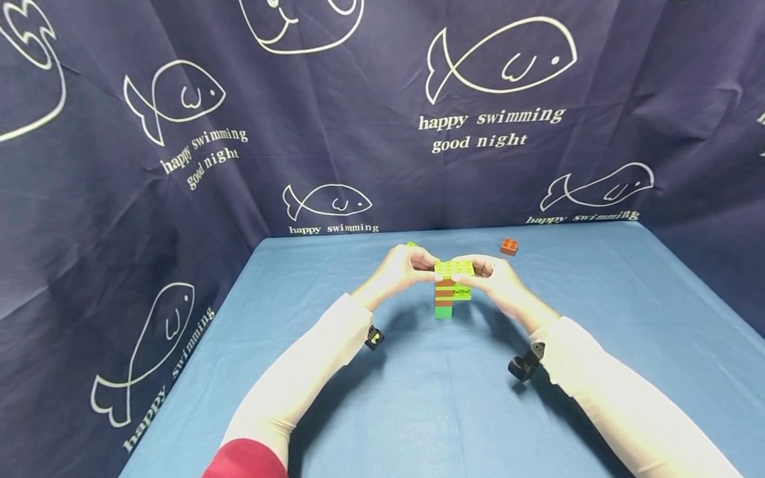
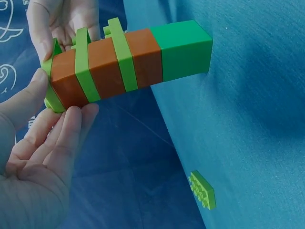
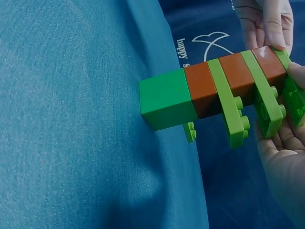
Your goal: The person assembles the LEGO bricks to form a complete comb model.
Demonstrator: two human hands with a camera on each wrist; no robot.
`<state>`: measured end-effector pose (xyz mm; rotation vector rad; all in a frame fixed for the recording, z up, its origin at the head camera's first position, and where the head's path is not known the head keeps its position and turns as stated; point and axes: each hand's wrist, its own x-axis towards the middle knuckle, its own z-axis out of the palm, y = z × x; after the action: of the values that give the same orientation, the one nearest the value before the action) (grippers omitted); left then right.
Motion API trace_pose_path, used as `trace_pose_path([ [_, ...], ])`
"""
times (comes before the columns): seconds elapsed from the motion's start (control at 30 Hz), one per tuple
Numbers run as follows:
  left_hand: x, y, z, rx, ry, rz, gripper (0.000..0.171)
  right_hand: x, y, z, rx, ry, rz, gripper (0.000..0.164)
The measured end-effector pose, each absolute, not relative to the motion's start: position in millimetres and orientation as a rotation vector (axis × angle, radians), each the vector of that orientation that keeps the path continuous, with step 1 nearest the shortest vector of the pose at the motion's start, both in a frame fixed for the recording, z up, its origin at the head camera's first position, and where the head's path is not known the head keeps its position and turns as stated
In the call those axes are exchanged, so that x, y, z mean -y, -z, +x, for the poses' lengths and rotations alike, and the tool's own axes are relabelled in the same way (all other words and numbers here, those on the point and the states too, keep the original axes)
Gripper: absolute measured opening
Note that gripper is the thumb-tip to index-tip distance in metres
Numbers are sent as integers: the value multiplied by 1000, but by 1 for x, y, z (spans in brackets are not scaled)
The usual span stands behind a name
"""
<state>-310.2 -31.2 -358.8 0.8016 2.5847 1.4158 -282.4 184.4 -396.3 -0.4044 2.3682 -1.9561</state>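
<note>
A tower of toy building bricks stands upright on the blue cloth. Its bottom is a green block; above it, brown bricks alternate with lime plates that jut out to the right. The topmost lime plate shows its studs. My left hand pinches the tower's top from the left, thumb on the top plate and fingers along the side. From the right, my right hand holds the jutting end of the top plate between thumb and fingers, some of which are hidden beneath it.
A loose lime plate lies behind the left hand, near the table's back edge. Farther right at the back sits an orange-brown brick. A dark printed curtain hangs behind the blue-covered table.
</note>
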Motion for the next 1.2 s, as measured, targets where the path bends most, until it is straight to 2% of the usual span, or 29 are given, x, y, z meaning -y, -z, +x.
trace_pose_path([
  [0.37,36,360,-312,-2585,-1379,846,27,-181,399,-284,-2316,1993,-406,48],
  [0.77,35,365,-317,-2523,-1403,850,29,-197,396,-286,-2308,1955,-543,51],
  [0.93,36,368,-317,-2504,-1443,867,31,-204,394,-293,-2344,1913,-624,48],
  [1.2,35,372,-317,-2439,-1524,877,33,-223,400,-308,-2395,1989,-585,48],
])
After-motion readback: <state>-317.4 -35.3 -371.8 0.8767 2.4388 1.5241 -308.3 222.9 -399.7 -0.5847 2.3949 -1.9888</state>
